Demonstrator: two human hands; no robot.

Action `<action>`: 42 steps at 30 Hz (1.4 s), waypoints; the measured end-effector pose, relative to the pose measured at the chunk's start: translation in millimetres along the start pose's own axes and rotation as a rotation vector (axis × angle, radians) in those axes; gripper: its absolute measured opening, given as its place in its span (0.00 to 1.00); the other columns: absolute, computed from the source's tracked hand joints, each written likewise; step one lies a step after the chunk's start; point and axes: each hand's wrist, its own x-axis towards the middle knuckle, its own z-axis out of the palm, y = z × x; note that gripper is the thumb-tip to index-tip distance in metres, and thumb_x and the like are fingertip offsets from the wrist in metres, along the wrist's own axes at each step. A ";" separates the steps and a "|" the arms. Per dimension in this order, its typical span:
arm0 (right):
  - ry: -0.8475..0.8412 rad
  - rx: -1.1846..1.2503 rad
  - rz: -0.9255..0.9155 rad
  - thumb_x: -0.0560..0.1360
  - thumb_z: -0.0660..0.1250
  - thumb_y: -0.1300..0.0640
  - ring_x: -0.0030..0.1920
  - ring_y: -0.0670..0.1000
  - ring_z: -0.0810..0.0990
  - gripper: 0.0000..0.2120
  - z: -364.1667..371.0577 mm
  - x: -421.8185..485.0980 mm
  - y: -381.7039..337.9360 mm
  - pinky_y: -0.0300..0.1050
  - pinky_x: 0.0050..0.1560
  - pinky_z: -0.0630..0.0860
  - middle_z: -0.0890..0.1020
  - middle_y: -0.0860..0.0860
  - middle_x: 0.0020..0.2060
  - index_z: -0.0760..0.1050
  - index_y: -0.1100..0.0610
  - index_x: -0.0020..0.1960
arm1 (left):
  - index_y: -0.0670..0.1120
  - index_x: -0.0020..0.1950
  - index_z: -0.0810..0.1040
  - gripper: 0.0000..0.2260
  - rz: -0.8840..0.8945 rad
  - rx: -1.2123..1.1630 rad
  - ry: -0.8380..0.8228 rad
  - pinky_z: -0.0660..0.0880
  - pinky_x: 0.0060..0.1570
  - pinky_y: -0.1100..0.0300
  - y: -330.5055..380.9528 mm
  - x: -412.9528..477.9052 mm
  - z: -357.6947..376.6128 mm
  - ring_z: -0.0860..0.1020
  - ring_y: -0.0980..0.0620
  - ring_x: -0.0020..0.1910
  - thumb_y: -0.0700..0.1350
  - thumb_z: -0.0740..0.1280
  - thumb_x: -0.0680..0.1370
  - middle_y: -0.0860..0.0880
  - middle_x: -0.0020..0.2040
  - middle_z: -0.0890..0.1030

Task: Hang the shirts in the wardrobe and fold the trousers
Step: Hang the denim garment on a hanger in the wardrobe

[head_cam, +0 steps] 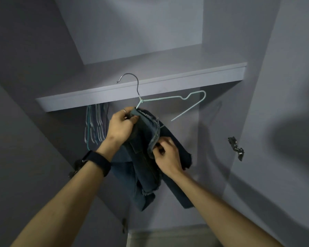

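Denim shirt (pixel 146 157) hung mid-air at the open wardrobe, half on its teal hanger (pixel 161 98). Right grip (pixel 165 155) pinched the frayed edge, left grip (pixel 120 127) clutched the collar end and hanger neck. Looked like the threading step. Next, I'd guess: seat the other shoulder, then hook it beside the spare hangers (pixel 94 125) under the shelf (pixel 150 86).

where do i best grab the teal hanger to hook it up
Pinch the neck just under the hook, from below, where the left hand holds it. The hook stands up free; gripping the bare far arm would likely tip the hanger.
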 end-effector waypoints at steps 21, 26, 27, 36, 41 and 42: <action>-0.301 -0.523 -0.073 0.76 0.70 0.53 0.45 0.55 0.77 0.10 -45.2 60.7 11.5 0.45 0.42 0.68 0.77 0.50 0.45 0.72 0.56 0.52 | 0.50 0.55 0.70 0.11 0.182 0.615 -0.114 0.72 0.49 0.54 -66.3 11.4 -73.4 0.78 0.42 0.51 0.39 0.69 0.76 0.45 0.52 0.79; -0.329 -0.634 -0.039 0.75 0.69 0.59 0.56 0.60 0.78 0.14 -68.6 60.4 25.9 0.53 0.56 0.75 0.76 0.54 0.57 0.71 0.56 0.59 | 0.51 0.65 0.68 0.14 0.232 0.825 -0.130 0.75 0.52 0.42 -71.1 18.2 -75.4 0.75 0.38 0.54 0.42 0.64 0.80 0.44 0.56 0.73; -0.337 -0.657 -0.018 0.74 0.70 0.59 0.57 0.60 0.77 0.16 -73.9 62.5 28.2 0.52 0.56 0.75 0.76 0.55 0.58 0.71 0.56 0.59 | 0.51 0.66 0.68 0.15 0.227 0.862 -0.115 0.75 0.50 0.43 -72.6 19.3 -78.8 0.75 0.38 0.54 0.43 0.64 0.81 0.45 0.55 0.72; -0.248 -0.539 0.144 0.76 0.72 0.52 0.50 0.54 0.81 0.03 -93.8 91.1 8.7 0.45 0.50 0.74 0.86 0.50 0.43 0.82 0.50 0.45 | 0.47 0.70 0.64 0.18 0.156 0.980 -0.022 0.75 0.49 0.41 -78.6 3.6 -68.4 0.75 0.35 0.57 0.50 0.62 0.82 0.41 0.57 0.72; -0.231 -0.542 0.171 0.80 0.66 0.47 0.53 0.56 0.80 0.08 -98.7 100.5 8.2 0.47 0.52 0.75 0.84 0.51 0.48 0.77 0.50 0.44 | 0.52 0.71 0.64 0.24 0.166 0.984 -0.067 0.75 0.51 0.43 -73.2 -9.6 -51.3 0.79 0.35 0.57 0.66 0.53 0.82 0.42 0.61 0.76; -0.229 -0.570 0.168 0.80 0.66 0.46 0.53 0.57 0.80 0.10 -100.7 100.8 8.2 0.48 0.52 0.75 0.84 0.53 0.49 0.76 0.50 0.43 | 0.52 0.70 0.66 0.23 0.208 0.995 -0.058 0.76 0.49 0.44 -73.8 -10.7 -50.1 0.80 0.35 0.55 0.66 0.51 0.82 0.43 0.60 0.78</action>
